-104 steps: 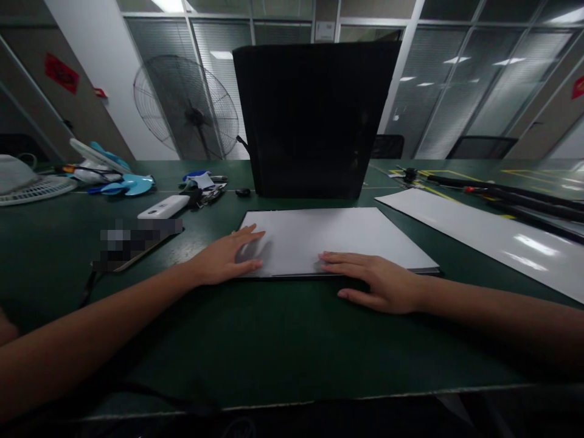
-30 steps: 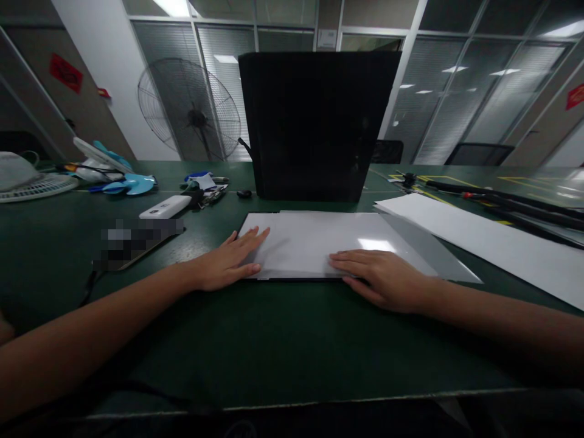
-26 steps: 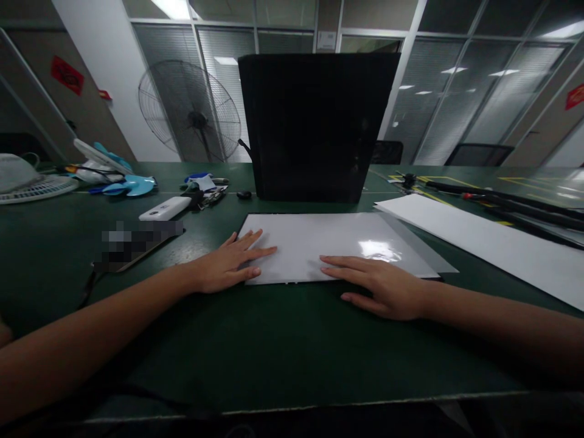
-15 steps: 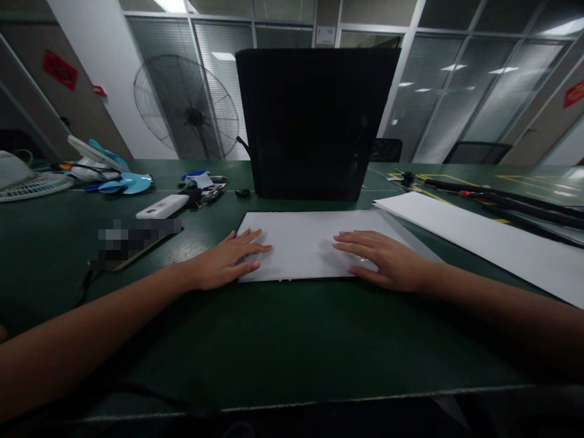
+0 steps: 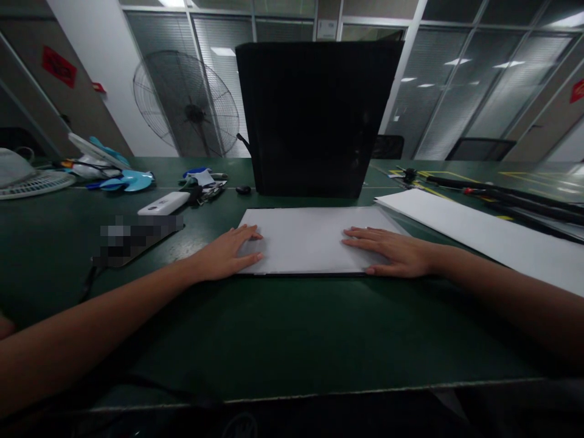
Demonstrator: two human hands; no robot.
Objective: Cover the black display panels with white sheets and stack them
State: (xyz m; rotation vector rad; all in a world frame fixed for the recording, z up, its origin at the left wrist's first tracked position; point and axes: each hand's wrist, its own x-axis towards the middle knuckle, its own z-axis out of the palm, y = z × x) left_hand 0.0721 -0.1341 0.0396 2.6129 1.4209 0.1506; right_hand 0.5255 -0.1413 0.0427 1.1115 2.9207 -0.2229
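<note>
A flat white sheet with a dark edge beneath it lies on the green table, in front of a tall black panel-like box. My left hand rests at the sheet's left edge, palm down, fingers stretched over it. On the right side of the sheet lies my right hand, flat with its fingers pointing left. Neither hand grips anything. Whatever lies under the white sheet is mostly hidden; only a thin dark line shows along its near and far edges.
Right of the sheet is a long white board, with black rods beyond it. To the left lie a white device, a blurred-out flat object, a small black mouse-like object and blue fan blades. The table's near edge runs below.
My right hand has shifted slightly right and flattened on the sheet. My left hand's fingers have drawn in a little toward the left edge. The view has tilted slightly.
</note>
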